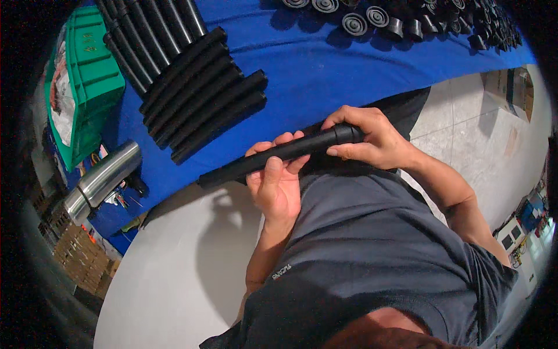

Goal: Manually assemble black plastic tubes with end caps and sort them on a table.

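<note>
A black tube (261, 155) lies slanted across the front of my body, its right end higher than its left. My left hand (276, 177) cradles its middle from below, thumb on the near side and fingertips showing beyond it. At the right end sits a wider black cap (347, 134), and my right hand (372, 136) is closed round it with thumb and fingers. Whether the cap is fully seated on the tube cannot be told. Past the tube's left half, a row of similar black tubes (203, 96) rests on the blue cloth.
Blue cloth (308, 75) covers the table. Glossy black tubes (154, 35) lie at the back left, beside a green bin (93, 81). A steel flask-like cylinder (110, 174) is at the left edge. Many round black caps (354, 24) are spread at the back right. A cardboard box (511, 93) stands beyond.
</note>
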